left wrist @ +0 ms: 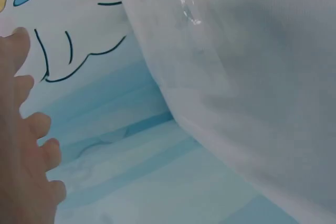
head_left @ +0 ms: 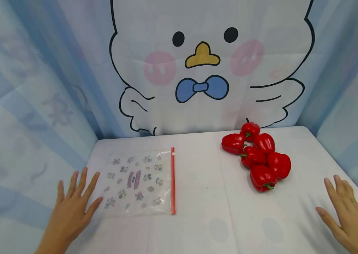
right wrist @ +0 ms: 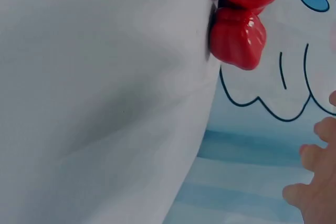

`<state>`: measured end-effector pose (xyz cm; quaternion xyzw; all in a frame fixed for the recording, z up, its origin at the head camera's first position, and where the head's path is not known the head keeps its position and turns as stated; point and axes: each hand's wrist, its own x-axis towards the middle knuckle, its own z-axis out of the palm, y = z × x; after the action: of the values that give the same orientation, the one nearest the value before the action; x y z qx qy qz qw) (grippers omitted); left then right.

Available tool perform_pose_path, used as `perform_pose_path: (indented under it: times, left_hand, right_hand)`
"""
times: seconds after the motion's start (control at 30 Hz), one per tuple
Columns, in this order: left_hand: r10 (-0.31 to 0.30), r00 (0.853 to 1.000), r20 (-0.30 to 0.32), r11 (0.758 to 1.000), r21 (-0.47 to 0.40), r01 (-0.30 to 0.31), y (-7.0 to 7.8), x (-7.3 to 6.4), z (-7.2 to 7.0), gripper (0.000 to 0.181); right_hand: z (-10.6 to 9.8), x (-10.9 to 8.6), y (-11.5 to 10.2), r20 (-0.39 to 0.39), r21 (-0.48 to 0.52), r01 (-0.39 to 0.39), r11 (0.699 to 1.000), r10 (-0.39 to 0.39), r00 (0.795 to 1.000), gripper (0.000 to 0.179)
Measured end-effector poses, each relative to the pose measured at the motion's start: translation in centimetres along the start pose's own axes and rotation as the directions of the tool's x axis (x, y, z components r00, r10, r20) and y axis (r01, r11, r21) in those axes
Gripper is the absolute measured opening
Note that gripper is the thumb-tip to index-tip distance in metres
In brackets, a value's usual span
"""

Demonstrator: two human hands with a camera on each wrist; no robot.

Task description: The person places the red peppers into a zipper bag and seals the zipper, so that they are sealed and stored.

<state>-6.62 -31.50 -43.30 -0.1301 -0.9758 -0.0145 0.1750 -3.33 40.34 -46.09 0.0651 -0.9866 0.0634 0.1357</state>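
My left hand [head_left: 72, 208] is held with fingers spread at the left edge of the table, just beside a clear zip bag [head_left: 134, 183]. The bag lies flat, printed with small pastel figures, its red zip strip [head_left: 173, 180] on the right side. On the right, my right hand [head_left: 352, 215] hovers over the table edge, fingers straight and holding nothing. Several glossy red bell peppers [head_left: 263, 178] sit in a cluster at the back right, between the bag and my right hand. The right wrist view shows a red bell pepper [right wrist: 239, 38] well apart from the fingers.
A white cloth covers the table [head_left: 198, 229]. Behind it hangs a curtain [head_left: 201, 116] with a cartoon bird face and blue bow tie. Blue patterned curtains [head_left: 33, 116] also close in both sides.
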Motion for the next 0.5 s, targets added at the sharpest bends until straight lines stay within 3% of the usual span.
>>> perform_pose_path:
  times: [0.23,0.4,0.5]
  left_hand:
    - [-0.035,0.989,-0.141,0.998,-0.058,0.027,1.2,0.3,0.6,0.065]
    - [-0.109,0.966,-0.233,0.987,-0.142,0.078,2.3,0.3,0.9,0.059]
    - [-0.144,0.954,-0.263,0.98,-0.174,0.1,2.9,0.3,1.0,0.054]
  right_hand:
    - [-0.1,0.6,-1.5,-0.038,0.124,-0.078,0.989,0.083,0.996,0.089]
    - [0.0,1.1,-3.2,-0.078,0.189,-0.133,0.973,0.15,0.986,0.082]
    - [0.2,1.2,-4.2,-0.159,0.222,-0.141,0.965,0.178,0.971,0.075]
